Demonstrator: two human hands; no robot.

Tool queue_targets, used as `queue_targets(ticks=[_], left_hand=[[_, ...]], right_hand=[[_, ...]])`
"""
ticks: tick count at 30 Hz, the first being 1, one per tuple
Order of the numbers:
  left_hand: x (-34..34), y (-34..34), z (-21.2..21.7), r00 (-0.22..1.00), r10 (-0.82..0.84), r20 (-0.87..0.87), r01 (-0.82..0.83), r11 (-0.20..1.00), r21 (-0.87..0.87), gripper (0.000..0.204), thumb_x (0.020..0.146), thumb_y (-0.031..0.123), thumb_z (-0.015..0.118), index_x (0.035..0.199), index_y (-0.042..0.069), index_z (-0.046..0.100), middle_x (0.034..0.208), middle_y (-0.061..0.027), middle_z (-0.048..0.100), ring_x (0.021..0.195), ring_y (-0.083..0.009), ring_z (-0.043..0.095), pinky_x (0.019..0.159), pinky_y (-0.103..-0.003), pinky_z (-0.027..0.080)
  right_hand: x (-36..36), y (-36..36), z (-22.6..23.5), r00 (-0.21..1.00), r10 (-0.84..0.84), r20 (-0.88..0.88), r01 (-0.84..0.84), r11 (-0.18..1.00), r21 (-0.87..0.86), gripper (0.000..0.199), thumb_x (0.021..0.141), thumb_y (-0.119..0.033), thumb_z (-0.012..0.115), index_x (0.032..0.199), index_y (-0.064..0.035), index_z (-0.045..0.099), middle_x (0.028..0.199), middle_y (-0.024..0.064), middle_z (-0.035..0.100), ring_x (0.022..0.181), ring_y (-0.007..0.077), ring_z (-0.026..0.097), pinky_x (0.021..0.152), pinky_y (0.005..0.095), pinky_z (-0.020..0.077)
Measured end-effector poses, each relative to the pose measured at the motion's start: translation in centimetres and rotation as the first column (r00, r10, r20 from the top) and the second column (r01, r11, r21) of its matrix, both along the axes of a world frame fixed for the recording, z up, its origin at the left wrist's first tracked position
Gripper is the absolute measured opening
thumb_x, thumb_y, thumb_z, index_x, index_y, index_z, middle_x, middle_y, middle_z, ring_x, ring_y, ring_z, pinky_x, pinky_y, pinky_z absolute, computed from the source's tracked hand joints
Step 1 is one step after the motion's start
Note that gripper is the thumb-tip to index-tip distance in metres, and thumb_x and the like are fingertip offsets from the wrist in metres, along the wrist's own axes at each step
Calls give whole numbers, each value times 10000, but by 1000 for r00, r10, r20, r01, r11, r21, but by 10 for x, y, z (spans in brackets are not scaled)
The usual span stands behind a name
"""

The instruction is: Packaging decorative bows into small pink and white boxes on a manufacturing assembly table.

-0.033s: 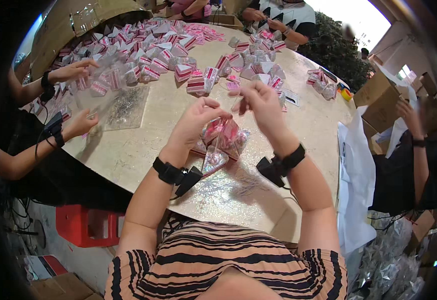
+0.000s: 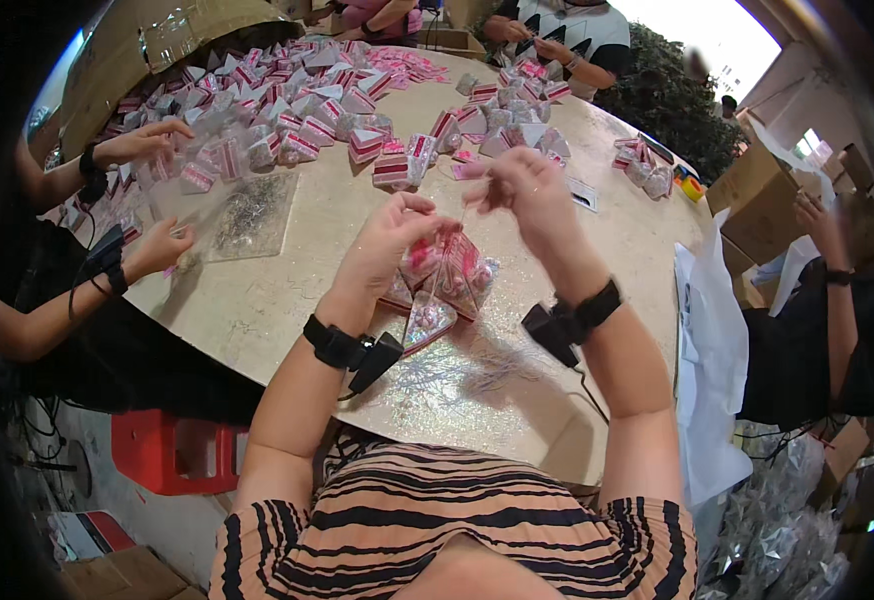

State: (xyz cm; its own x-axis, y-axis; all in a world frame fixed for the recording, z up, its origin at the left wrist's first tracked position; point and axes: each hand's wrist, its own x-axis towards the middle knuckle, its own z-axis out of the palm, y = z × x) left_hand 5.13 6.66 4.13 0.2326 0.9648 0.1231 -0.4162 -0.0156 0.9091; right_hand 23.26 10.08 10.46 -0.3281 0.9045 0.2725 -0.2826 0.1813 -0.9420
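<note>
We see two bare hands working at the middle of the frame, over a pale, rounded counter [image 2: 612,285]. Our left hand [image 2: 382,248] has its fingers pinched together at the top of a pink-and-clear packet [image 2: 467,270], which stands at centre among other wedge-shaped packets; the clear-fronted wedge [image 2: 429,322] sits just below it, nearest us. Our right hand [image 2: 537,200] is raised a little to the right and higher in the frame, its fingers bunched — they are blurred, and we cannot tell whether they grip anything. Below the packets, toward the lower centre, fine shiny strands [image 2: 482,375] lie scattered. We wear a black strap with a dark block on each wrist. At the upper left a large heap of packets [image 2: 297,110] in pink, white and silver spreads over the counter, with a looser cluster [image 2: 517,125] at upper centre and a small group [image 2: 647,170] at upper right, near a yellow roll of tape [image 2: 693,188]. At the left edge, a co-worker's hands [image 2: 160,248] are at a clear bag [image 2: 169,202] — beside it lies a flat sheet [image 2: 275,238] speckled with dark glitter. A red stool [image 2: 147,460] stands at lower left.
</note>
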Motion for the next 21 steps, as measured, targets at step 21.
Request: queue_targets(ticks=[21], left_hand=[[-57, -22, -2, 899, 401, -179, -388, 916, 102, 129, 886, 95, 546, 976, 5, 556, 879, -88, 624, 854, -174, 607, 843, -287, 459]], right_hand=[[284, 143, 177, -43, -996, 77, 397, 54, 916, 311, 814, -263, 508, 702, -39, 693, 704, 146, 665, 686, 272, 641, 668, 375, 489]])
